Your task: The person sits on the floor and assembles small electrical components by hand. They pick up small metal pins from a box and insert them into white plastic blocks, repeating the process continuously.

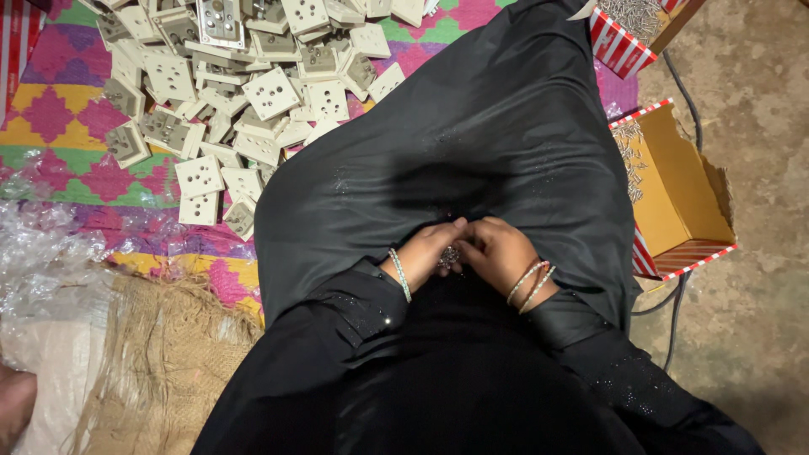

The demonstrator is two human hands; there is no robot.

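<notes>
Both hands meet on the black-robed lap (472,160): left hand (425,251) and right hand (497,248), grips curled tight, pinching a small cluster of metal screws (449,256) between them. White socket plates (244,93) are piled on the mat's far-left corner.

Seen from above, a person in black clothing sits on the floor, the left hand (424,250) and right hand (497,248) meeting in the lap over a small cluster of shiny metal parts (449,255). A heap of cream socket plates (244,93) lies on a colourful woven mat (59,109) at the upper left. An open cardboard box (683,194) of screws sits right.
</notes>
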